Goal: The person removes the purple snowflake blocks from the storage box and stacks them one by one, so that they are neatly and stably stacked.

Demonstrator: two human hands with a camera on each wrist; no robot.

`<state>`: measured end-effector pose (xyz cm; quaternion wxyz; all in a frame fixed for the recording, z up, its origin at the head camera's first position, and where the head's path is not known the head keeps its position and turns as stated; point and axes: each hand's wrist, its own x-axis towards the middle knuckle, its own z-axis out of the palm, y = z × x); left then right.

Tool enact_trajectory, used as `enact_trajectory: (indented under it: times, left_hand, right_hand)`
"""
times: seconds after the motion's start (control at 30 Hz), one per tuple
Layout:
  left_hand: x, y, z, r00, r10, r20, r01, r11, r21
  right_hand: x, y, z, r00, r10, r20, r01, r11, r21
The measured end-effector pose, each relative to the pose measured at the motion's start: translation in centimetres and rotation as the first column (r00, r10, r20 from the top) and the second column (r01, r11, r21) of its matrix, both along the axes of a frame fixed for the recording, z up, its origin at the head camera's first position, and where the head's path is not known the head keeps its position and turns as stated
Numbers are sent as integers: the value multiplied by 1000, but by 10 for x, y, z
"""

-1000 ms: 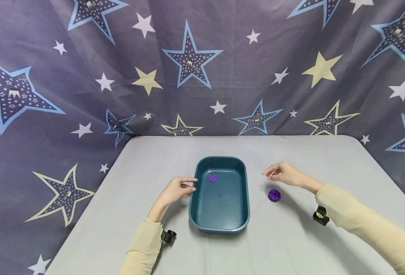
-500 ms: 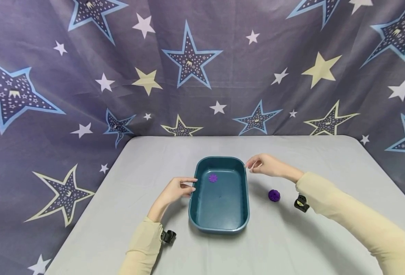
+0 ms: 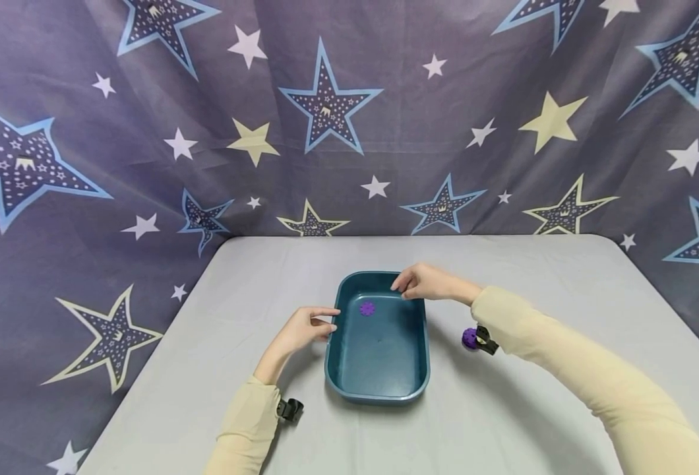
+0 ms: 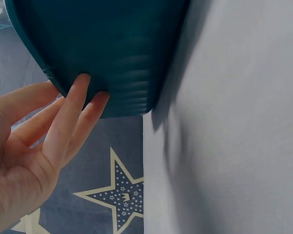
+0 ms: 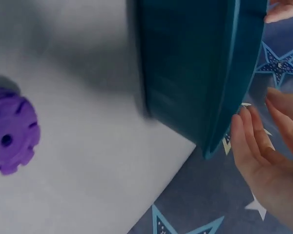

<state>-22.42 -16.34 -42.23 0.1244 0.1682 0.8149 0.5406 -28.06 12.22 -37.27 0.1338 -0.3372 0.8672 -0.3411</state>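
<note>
A deep teal plastic tub (image 3: 379, 400) stands on the table. Inside, towards its far left, lies a small flat purple flower-shaped piece (image 3: 367, 309). The left hand (image 3: 302, 328) touches the tub's left side, its fingers nearly straight; in the left wrist view several fingertips (image 4: 83, 78) rest against the outer wall at the rim. Above the tub's far right corner is the right hand (image 3: 426, 282), fingers loosely bent. Nothing shows between its thumb and fingers (image 5: 249, 136) in the right wrist view. A round, notched purple piece (image 5: 12, 131) with a centre hole lies right of the tub.
A light grey cloth covers the table (image 3: 278, 264). Behind and to the sides hangs a dark curtain (image 3: 385, 132) printed with stars. Black wrist cameras sit below both sleeves; the right one (image 3: 487, 340) partly hides the round purple piece in the head view.
The right hand has moved left, from beside the round purple piece to over the tub's far right corner. The left hand, tub and both purple pieces have stayed in place.
</note>
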Motion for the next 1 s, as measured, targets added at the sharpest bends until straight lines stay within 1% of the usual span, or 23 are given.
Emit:
enact_trajectory:
  times: [0.07, 0.1, 0.17, 0.23, 0.3, 0.33, 0.37, 0.43, 0.57, 0.67, 0.73, 0.87, 0.9, 0.93, 0.97, 1.0]
  left_hand:
    - [-1, 0, -2, 1000, -1, -4, 2, 1000, 19]
    - [-6, -3, -11, 999, -28, -29, 29, 998, 51]
    - [-8, -4, -13, 998, -43, -36, 45, 996, 70]
    - [-8, -5, -13, 998, -42, -40, 44, 997, 63]
    - [-8, -4, -12, 999, -31, -34, 33, 999, 43]
    - [-3, -1, -3, 1000, -2, -5, 2, 1000, 13]
    - [-1, -1, -2, 1000, 9, 4, -9, 1000, -1]
    - [0, 0, 1, 1000, 15, 15, -15, 1000, -17]
    - [6, 3, 9, 999, 7, 31, -7, 1000, 1]
    - [7, 2, 10, 1000, 5, 24, -5, 1000, 10]
    - [6, 1, 8, 1000, 7, 18, -7, 1000, 2]
    - [2, 0, 2, 1000, 9, 20, -9, 1000, -2]
    - [1, -1, 0, 1000, 7, 19, -7, 1000, -1]
    - [1, -1, -1, 1000, 5, 20, -5, 1000, 4]
    - [0, -1, -1, 1000, 3, 22, -3, 1000, 9]
    - [0, -1, -2, 1000, 1, 23, -1, 1000, 11]
  right_hand:
    - [-2, -5, -3, 1000, 14, 6, -14, 1000, 15]
    - [-3, -7, -5, 1000, 18, 4, -18, 1000, 26]
    - [-5, -12, -9, 1000, 24, 4, -24, 999, 47]
    - [-7, -17, -14, 999, 34, 11, -35, 997, 62]
    - [-10, -23, -20, 999, 32, 26, -34, 997, 76]
    - [-10, -26, -22, 999, 32, 30, -34, 996, 82]
    - [-10, -29, -24, 999, 29, 33, -32, 996, 86]
    - [-11, -33, -28, 999, 15, 42, -19, 996, 85]
    - [-12, -41, -35, 999, -13, 49, 8, 996, 86]
    - [-20, -47, -44, 996, -17, 86, 8, 995, 96]
    - [-23, -50, -49, 998, 6, 65, -13, 995, 99]
    - [-73, -46, -115, 995, 99, -3, -99, 994, 52]
    - [-81, -46, -125, 995, 104, 4, -104, 993, 59]
    - [-90, -45, -138, 993, 114, 9, -114, 992, 51]
    - [-96, -45, -145, 993, 110, 33, -112, 992, 56]
    - [-89, -47, -136, 994, 91, 56, -95, 993, 74]
